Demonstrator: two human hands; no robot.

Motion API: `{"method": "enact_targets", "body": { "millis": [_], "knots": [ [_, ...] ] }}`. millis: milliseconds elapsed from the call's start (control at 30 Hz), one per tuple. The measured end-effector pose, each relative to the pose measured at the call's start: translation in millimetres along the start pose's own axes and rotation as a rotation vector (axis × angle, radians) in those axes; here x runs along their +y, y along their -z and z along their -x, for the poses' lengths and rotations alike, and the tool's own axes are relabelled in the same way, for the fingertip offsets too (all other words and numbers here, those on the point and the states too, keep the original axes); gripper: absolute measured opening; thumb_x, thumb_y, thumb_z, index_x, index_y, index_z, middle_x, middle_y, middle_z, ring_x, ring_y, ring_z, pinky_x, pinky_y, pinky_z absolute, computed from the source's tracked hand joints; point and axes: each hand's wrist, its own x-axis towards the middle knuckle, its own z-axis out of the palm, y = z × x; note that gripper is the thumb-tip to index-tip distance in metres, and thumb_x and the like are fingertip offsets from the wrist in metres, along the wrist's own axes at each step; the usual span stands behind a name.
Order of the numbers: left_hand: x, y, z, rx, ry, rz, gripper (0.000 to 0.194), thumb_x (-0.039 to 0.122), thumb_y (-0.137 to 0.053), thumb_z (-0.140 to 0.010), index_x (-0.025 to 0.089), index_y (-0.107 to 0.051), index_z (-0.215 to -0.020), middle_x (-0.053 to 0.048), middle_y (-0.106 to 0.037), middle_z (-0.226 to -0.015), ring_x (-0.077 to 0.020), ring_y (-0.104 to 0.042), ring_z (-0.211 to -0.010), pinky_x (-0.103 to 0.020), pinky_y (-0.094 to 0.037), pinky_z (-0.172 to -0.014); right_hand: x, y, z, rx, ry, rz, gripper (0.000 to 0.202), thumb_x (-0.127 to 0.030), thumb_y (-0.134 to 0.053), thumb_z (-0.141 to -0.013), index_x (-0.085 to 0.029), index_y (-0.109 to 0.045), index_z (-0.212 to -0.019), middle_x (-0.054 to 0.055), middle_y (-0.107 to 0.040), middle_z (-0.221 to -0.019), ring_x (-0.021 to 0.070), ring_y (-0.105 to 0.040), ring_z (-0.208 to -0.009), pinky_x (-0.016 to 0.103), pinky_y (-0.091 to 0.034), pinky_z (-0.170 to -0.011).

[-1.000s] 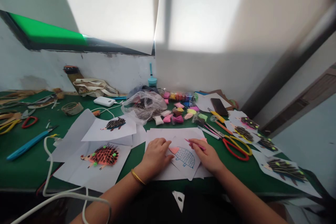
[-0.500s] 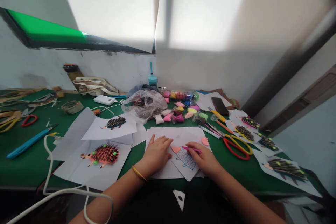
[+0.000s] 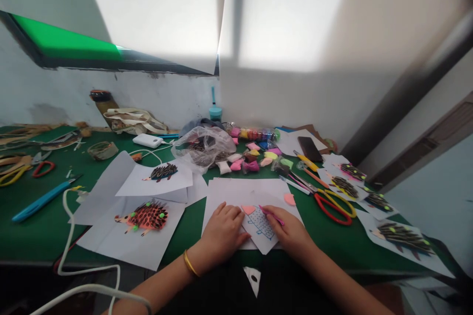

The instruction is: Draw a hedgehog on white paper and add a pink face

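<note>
My right hand (image 3: 290, 231) is closed around a slim pink tool (image 3: 272, 215), perhaps a clay modelling tool. Its tip is by the pink clay piece (image 3: 249, 209) at the upper left of a small paper with a blue hedgehog drawing (image 3: 263, 226). My left hand (image 3: 223, 229) lies flat, palm down, at the left edge of that paper, fingers stretched out and nothing in them. Both hands rest over white sheets (image 3: 266, 186). A second flat lump of pink clay (image 3: 289, 199) lies at the upper right of the sheets.
Finished hedgehog pictures lie left (image 3: 142, 216) and right (image 3: 404, 238). Red and yellow scissors (image 3: 334, 206) sit right of my hand. Behind are clay packets (image 3: 251, 166), a plastic bag (image 3: 207, 145) and a phone (image 3: 309, 149). A white cable (image 3: 66, 236) loops over my left forearm.
My left hand has slid slightly toward me, lower on the sheets. The pink tool stays in my right hand, tilted more, its tip still near the pink clay.
</note>
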Motion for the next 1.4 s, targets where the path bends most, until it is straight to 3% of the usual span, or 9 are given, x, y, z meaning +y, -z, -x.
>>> {"method": "enact_targets", "body": {
  "millis": [267,467,567,667,833,1000,1167,1267,1400],
  "knots": [
    [4.7,-9.2,7.0,-0.006,0.018,-0.047,0.068,0.064,-0.056,-0.084,0.018,-0.051,-0.132,-0.012,-0.058,-0.128,-0.0305,-0.050,-0.120,-0.056,-0.015,-0.117,0.4,-0.7,1.0,0.005,-0.020,-0.001,0.037,-0.040,-0.043,-0.096,-0.022,-0.065,-0.120,0.008,-0.069,-0.119,0.0248,-0.064,-0.112,0.042,-0.052,-0.098],
    [-5.2,-12.8,3.4,-0.016,-0.003,-0.043,0.073,0.068,-0.043,-0.089,0.016,-0.047,-0.139,-0.016,-0.050,-0.142,-0.0302,-0.039,-0.137,-0.056,-0.009,-0.119,-7.6,0.0,7.0,-0.061,-0.036,-0.119,0.037,-0.042,-0.045,-0.095,-0.022,-0.066,-0.118,0.009,-0.068,-0.120,0.0255,-0.063,-0.113,0.042,-0.050,-0.099],
    [-7.7,-12.3,-1.4,-0.055,0.013,-0.018,0.077,0.068,-0.045,-0.088,0.016,-0.039,-0.144,-0.016,-0.047,-0.145,-0.0299,-0.036,-0.140,-0.056,-0.010,-0.119,-10.6,2.5,3.6,-0.095,-0.127,-0.259,0.037,-0.045,-0.046,-0.094,-0.021,-0.067,-0.112,0.010,-0.071,-0.111,0.0247,-0.068,-0.100,0.038,-0.054,-0.090],
    [-6.1,-10.3,-5.4,-0.079,0.030,0.013,0.081,0.065,-0.052,-0.086,0.019,-0.029,-0.150,-0.015,-0.043,-0.148,-0.0301,-0.032,-0.142,-0.058,-0.006,-0.119,-7.3,6.4,-6.7,-0.078,-0.194,-0.335,0.034,-0.047,-0.047,-0.093,-0.020,-0.066,-0.103,0.007,-0.072,-0.097,0.0222,-0.071,-0.085,0.033,-0.056,-0.077],
    [-6.9,-0.5,-11.1,-0.182,0.014,0.132,0.082,0.051,-0.062,-0.084,0.026,-0.022,-0.151,-0.011,-0.037,-0.153,-0.0297,-0.026,-0.145,-0.061,-0.004,-0.117,5.3,8.5,-21.5,0.034,-0.128,-0.243,0.028,-0.043,-0.049,-0.092,-0.022,-0.065,-0.101,0.007,-0.070,-0.105,0.0238,-0.066,-0.100,0.037,-0.051,-0.091],
    [-15.5,13.1,-17.1,-0.285,-0.031,0.209,0.074,0.027,-0.062,-0.083,0.029,-0.027,-0.148,-0.007,-0.038,-0.153,-0.0295,-0.026,-0.144,-0.065,-0.013,-0.115,2.8,8.1,-15.1,-0.034,-0.093,-0.179,0.028,-0.041,-0.048,-0.093,-0.022,-0.065,-0.105,0.007,-0.069,-0.109,0.0242,-0.065,-0.102,0.038,-0.050,-0.091],
    [-12.8,9.6,-15.9,-0.208,-0.074,0.154,0.056,0.012,-0.051,-0.082,0.030,-0.048,-0.134,-0.007,-0.047,-0.144,-0.0290,-0.034,-0.141,-0.062,-0.019,-0.115,-3.0,11.3,-14.4,-0.070,-0.096,-0.178,0.027,-0.040,-0.047,-0.093,-0.022,-0.066,-0.093,0.004,-0.071,-0.092,0.0216,-0.067,-0.088,0.034,-0.051,-0.082],
    [-9.5,0.2,-12.9,-0.163,-0.095,0.082,0.059,0.011,-0.050,-0.082,0.034,-0.047,-0.137,-0.009,-0.044,-0.146,-0.0306,-0.035,-0.140,-0.063,-0.019,-0.114,0.4,8.9,-21.4,-0.014,-0.095,-0.129,0.025,-0.037,-0.048,-0.092,-0.022,-0.067,-0.098,0.005,-0.072,-0.102,0.0224,-0.065,-0.097,0.035,-0.049,-0.087],
    [-9.2,-9.5,-9.5,-0.124,-0.114,0.025,0.055,0.018,-0.054,-0.084,0.034,-0.048,-0.137,-0.011,-0.042,-0.148,-0.0318,-0.033,-0.141,-0.062,-0.016,-0.115,5.8,1.0,-27.0,-0.034,-0.053,-0.010,0.027,-0.035,-0.048,-0.091,-0.023,-0.068,-0.105,0.006,-0.072,-0.107,0.0233,-0.064,-0.100,0.036,-0.048,-0.089]
  ]
}}
